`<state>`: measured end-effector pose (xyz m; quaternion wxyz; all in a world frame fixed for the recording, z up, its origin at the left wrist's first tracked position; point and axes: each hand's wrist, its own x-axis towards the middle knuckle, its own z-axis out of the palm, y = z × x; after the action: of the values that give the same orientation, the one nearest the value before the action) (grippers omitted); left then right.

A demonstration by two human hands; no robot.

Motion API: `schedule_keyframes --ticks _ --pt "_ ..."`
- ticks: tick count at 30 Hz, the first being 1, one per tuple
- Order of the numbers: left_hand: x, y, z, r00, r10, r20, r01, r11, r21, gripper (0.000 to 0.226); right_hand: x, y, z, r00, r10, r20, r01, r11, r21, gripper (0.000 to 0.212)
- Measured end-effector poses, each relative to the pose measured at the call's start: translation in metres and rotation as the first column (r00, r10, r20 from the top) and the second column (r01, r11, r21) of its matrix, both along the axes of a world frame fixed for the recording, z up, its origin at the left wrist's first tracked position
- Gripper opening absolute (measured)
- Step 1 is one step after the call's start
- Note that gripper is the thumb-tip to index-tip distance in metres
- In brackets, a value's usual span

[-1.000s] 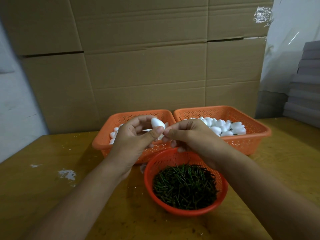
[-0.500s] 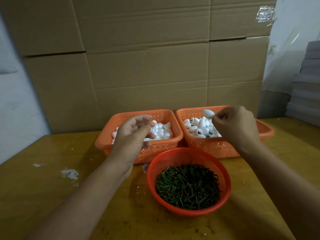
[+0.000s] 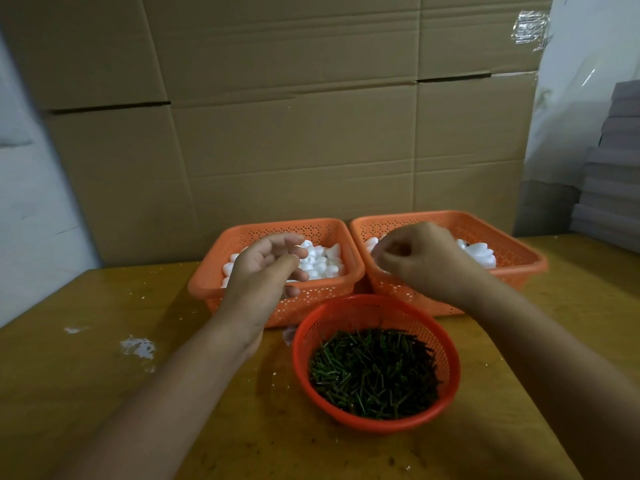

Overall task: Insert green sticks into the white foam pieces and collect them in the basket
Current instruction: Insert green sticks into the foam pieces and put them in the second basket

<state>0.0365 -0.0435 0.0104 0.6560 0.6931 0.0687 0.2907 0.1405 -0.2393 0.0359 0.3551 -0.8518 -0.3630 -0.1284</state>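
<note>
Noted from beside the wooden table (image 3: pixel 104 393), cardboard boxes (image 3: pixel 294 133) stacked behind it.

Three containers stood close together. Left rectangular basket (image 3: pixel 277 308): loose white foam pieces (image 3: pixel 320 259), none showing a stick that I could see. Right rectangular basket (image 3: pixel 519 261): more white pieces (image 3: pixel 479 252), mostly hidden by the hand over it; a dark fleck among them could have been a stick end, too small to be sure. I took this one for the collecting basket. Round red basket (image 3: pixel 374 311), nearest the person: heaped with green sticks (image 3: pixel 374 372).

Left hand (image 3: pixel 266 271) hovered over the near edge of the left basket, fingers loosely curved and spread, palm half up, nothing in it that I could make out. Right hand (image 3: pixel 419 259) hung over the left part of the right basket, fingertips drawn together, knuckles toward me. Whether it pinched anything I could not tell; no white piece or stick showed between the fingers.

Judgement on progress: the work was somewhere in its middle. The stick heap was deep and the left basket was well stocked with plain pieces, so a great many insertions were left. The right basket held a fair layer, which suggested many were already done, though I could not count them. Between cycles, by the look of it: next would be a fresh foam piece for the left hand and a stick for the right.

Loose white crumbs (image 3: pixel 136 346) lay on the table's left side.
</note>
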Motion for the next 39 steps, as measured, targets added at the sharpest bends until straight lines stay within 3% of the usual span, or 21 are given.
schedule_keyframes --ticks 2,5,9,11,15,20,28,31,34,36,39 --pt "0.001 0.002 0.0 1.0 0.016 -0.005 -0.016 1.0 -0.001 0.023 -0.011 0.006 -0.001 0.971 0.204 -0.126 -0.224 0.961 -0.164 0.008" --pt "0.004 0.007 0.0 0.999 0.051 -0.007 -0.051 0.999 0.01 0.021 -0.024 0.012 -0.006 0.912 0.302 -0.279 -0.398 0.815 -0.42 0.028" --pt "0.007 0.016 0.0 0.993 0.115 -0.022 -0.111 0.986 0.124 0.022 -0.034 0.018 -0.017 0.911 0.232 -0.341 -0.411 0.581 -0.703 0.052" --pt "0.012 0.021 -0.001 0.987 0.154 -0.043 -0.141 0.967 0.213 0.019 -0.037 0.02 -0.018 0.92 0.208 -0.332 -0.392 0.535 -0.748 0.055" --pt "0.029 0.031 0.001 0.97 0.208 -0.121 -0.135 0.885 0.445 0.017 -0.039 0.02 -0.016 0.922 0.213 -0.322 -0.386 0.512 -0.767 0.055" --pt "0.064 0.042 0.018 0.91 0.201 -0.362 0.122 0.704 0.699 0.022 -0.038 0.022 -0.017 0.921 0.222 -0.319 -0.389 0.514 -0.764 0.053" --pt "0.107 0.043 0.028 0.722 0.211 -0.659 0.515 0.471 0.716 0.051 -0.037 0.021 -0.018 0.917 0.213 -0.336 -0.398 0.527 -0.751 0.05" --pt "0.112 0.051 0.017 0.663 0.291 -0.69 0.592 0.36 0.721 0.046 -0.037 0.02 -0.019 0.913 0.217 -0.345 -0.407 0.535 -0.74 0.048" --pt "0.113 0.059 0.009 0.686 0.326 -0.651 0.584 0.287 0.759 0.038 -0.036 0.02 -0.021 0.912 0.217 -0.349 -0.409 0.54 -0.735 0.048" --pt "0.111 0.059 0.009 0.738 0.298 -0.606 0.536 0.286 0.794 0.031 -0.036 0.021 -0.021 0.91 0.215 -0.355 -0.413 0.541 -0.732 0.048" --pt "0.104 0.056 0.014 0.835 0.193 -0.516 0.415 0.395 0.82 0.032 -0.035 0.021 -0.021 0.908 0.217 -0.358 -0.417 0.546 -0.727 0.048"
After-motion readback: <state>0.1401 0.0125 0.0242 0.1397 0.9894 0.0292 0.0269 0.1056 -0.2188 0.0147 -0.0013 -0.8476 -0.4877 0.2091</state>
